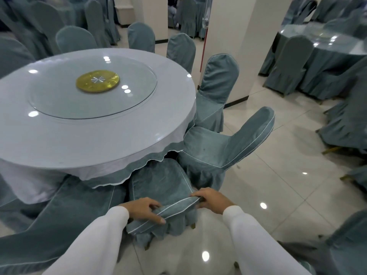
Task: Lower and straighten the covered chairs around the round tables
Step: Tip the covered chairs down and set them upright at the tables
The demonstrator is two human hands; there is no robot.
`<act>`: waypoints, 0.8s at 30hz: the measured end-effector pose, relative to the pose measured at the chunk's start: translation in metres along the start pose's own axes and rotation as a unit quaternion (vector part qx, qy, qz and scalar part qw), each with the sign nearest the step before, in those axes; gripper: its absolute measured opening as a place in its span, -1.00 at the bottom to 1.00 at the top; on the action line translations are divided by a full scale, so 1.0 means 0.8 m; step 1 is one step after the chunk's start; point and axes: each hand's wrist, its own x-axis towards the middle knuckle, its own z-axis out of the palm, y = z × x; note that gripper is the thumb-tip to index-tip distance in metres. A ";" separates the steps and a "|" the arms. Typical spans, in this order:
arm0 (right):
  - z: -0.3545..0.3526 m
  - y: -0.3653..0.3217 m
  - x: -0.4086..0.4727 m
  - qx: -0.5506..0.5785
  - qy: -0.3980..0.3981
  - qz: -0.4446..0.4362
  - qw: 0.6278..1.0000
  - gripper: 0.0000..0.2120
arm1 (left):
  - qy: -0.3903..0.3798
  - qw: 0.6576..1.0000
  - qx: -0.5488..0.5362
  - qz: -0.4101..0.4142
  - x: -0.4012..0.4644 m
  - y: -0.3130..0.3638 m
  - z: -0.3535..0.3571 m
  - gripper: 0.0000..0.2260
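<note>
chair [160, 187] dead ahead of us, seat tucked partly under the round table [95, 124], its piped top edge running left-low to right-high across the bottom of the view. we have both hands on that edge — left hand [146, 209] curled over the lower, near end with thumb laid along the fabric, right hand [211, 199] curled round the higher end by the corner. so both are gripping the chair cover at the backrest top, nothing loose in either.

the key relation: the backrest's long axis sits skewed to us, not square, left end nearer our body, right end further out toward the neighbouring chair [224, 147]. that neighbour leans back away from the table, looks not yet straightened. we judge the next move needs the right hand to pull in or the left to push so the back lines up with the table rim. both hands about equally placed, left slightly nearer.

risk we see — cover fabric bunching or sliding on the frame instead of the chair turning. floor [278, 195] is glossy tile, legs may skid.
</note>
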 end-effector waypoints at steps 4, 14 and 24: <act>-0.032 0.004 0.008 0.074 -0.026 0.055 0.995 -0.35 | 0.045 0.991 -0.125 0.009 0.007 0.022 -0.017 -0.47; -0.154 0.093 0.057 0.082 0.062 0.081 0.991 -0.72 | 0.217 0.969 -0.097 0.068 0.125 0.095 -0.066 -0.89; -0.295 0.300 0.099 0.093 0.045 0.060 0.993 -0.82 | 0.300 0.948 -0.099 0.020 0.274 0.256 -0.108 -0.92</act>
